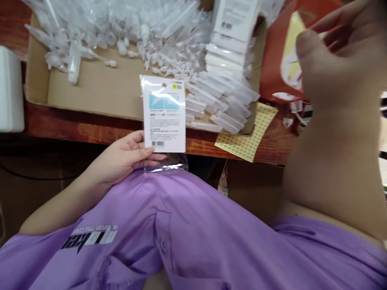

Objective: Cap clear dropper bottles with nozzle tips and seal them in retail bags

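Going by the head view: gripping the clear packet [164, 121] by its lower left side in the left hand [125, 151], held up before the near rim of the cardboard tray [99, 92] on the bench [69, 127]. Can't tell about the right hand [338, 52], blurry by the red box [273, 68], maybe pinching that yellow piece [294, 30]. Tip, imo: keep the packet flat and square, thumb low and off the barcode [158, 143]. Readable stuff? Just "SPORT" on the purple clothing [196, 225]; packet print too fuzzy, same for tiny rows on the yellow sheet [250, 139].
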{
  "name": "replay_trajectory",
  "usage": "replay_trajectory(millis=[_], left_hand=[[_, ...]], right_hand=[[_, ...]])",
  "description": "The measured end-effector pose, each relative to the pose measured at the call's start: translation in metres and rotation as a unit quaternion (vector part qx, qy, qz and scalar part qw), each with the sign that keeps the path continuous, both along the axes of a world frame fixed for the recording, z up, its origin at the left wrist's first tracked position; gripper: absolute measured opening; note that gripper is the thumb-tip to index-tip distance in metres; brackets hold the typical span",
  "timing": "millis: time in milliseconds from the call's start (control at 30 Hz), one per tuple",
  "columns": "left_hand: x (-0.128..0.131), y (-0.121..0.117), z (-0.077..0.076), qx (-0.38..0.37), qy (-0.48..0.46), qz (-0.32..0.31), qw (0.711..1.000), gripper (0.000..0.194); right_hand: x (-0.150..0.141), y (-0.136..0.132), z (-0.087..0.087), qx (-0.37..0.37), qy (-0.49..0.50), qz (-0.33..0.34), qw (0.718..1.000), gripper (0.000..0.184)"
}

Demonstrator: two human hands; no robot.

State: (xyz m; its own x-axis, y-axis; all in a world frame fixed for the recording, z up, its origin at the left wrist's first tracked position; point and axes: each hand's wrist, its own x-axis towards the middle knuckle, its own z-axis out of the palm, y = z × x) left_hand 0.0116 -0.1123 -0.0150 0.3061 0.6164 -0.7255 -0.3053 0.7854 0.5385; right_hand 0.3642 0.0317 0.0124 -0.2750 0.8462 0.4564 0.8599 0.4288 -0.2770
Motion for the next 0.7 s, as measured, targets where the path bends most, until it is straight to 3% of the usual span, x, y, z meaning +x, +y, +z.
replay_trajectory(millis=[33,100,133,200,267,367,567,700], left_hand=[[0.000,0.000,-0.001,-0.003,-0.009,0.003,1.000,0.028],[-0.001,-0.001,-0.005,-0.002,-0.025,0.005,1.000,0.027],[-0.002,-0.002,-0.008,0.004,-0.036,0.004,0.999,0.027],[-0.003,-0.003,-0.012,0.019,-0.065,0.005,0.998,0.028],[-0.003,-0.004,-0.015,0.032,-0.099,0.013,0.995,0.027],[-0.001,-0.004,-0.016,0.040,-0.135,0.024,0.990,0.022],[0.000,-0.004,-0.015,0.040,-0.136,0.020,0.990,0.023],[-0.003,-0.006,-0.022,0.046,-0.107,0.039,0.992,0.018]], right_hand=[[-0.027,-0.022,0.003,-0.018,-0.017,0.044,0.999,0.033],[-0.082,-0.069,0.008,-0.070,-0.057,0.278,0.956,0.019],[-0.106,-0.090,0.007,-0.080,-0.057,0.339,0.936,0.019],[-0.143,-0.124,0.001,-0.067,-0.054,0.401,0.912,0.020],[-0.161,-0.141,-0.010,-0.027,-0.079,0.383,0.920,0.017],[-0.167,-0.147,-0.022,0.014,-0.098,0.356,0.929,0.013],[-0.165,-0.143,-0.019,-0.005,-0.078,0.366,0.927,0.007],[-0.167,-0.143,-0.018,-0.022,-0.075,0.372,0.925,0.008]])
